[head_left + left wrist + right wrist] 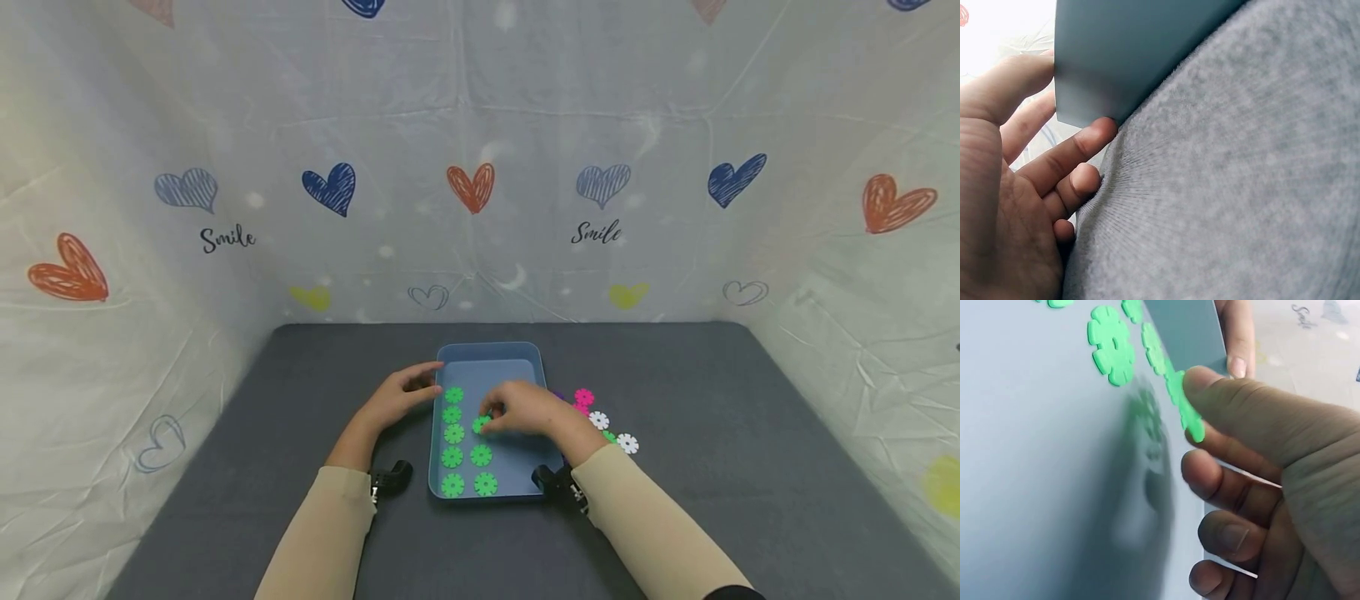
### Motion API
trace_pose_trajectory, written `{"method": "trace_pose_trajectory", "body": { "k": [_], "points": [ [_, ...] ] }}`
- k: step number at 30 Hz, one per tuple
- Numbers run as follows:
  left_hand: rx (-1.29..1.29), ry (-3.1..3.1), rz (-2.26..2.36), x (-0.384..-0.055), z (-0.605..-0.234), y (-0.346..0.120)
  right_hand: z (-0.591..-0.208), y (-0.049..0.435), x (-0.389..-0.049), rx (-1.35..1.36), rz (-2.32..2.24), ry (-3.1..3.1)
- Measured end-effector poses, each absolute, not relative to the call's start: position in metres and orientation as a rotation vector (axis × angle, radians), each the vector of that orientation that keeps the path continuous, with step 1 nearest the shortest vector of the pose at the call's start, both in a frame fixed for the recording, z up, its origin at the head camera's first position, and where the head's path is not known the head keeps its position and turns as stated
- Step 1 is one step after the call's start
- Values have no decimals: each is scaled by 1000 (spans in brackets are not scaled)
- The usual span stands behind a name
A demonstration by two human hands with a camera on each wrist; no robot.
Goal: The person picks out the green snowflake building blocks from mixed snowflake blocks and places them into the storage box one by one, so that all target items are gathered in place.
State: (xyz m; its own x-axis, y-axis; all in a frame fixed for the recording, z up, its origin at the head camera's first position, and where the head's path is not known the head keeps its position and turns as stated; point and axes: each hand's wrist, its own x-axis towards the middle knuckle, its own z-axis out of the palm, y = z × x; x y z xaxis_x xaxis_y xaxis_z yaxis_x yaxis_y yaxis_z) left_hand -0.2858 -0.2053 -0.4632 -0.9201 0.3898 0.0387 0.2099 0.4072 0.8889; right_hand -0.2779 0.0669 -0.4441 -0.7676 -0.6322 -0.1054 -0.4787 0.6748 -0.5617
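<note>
A blue tray (pixel 517 462) lies on the dark grey table. Along its left side runs a column of several green notched discs (pixel 453 433), with two more green discs (pixel 482 455) in a second column. My right hand (pixel 525 408) is over the tray, pinching another green notched disc (pixel 1186 409) between thumb and forefinger; in the right wrist view it is tilted on edge close above the tray floor. My left hand (pixel 397 396) rests at the tray's left rim, thumb and fingertips touching the wall (pixel 1085 94) from outside, the fingers loosely extended.
Right of the tray, partly behind my right forearm, lie loose pink discs (pixel 583 397), white discs (pixel 627 443), a green one (pixel 609 436) and a bit of purple (pixel 558 396). A white curtain (pixel 525 250) printed with hearts surrounds the table (pixel 660 375).
</note>
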Motion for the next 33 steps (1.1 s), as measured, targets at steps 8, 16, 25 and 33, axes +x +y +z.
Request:
{"method": "trace_pose_trajectory", "body": {
  "k": [8, 16, 25, 33],
  "points": [
    [518, 2478, 1536, -285, -463, -205, -449, 62, -276, -941, -700, 2616],
    [514, 2478, 1542, -285, -463, -204, -448, 59, -274, -950, -653, 2612],
    [516, 2478, 1537, -284, -463, -203, -415, 76, -266, -892, -802, 2575],
    [528, 2485, 1542, -284, -464, -204, -392, 126, -251, -811, -1038, 2590]
  ]
}}
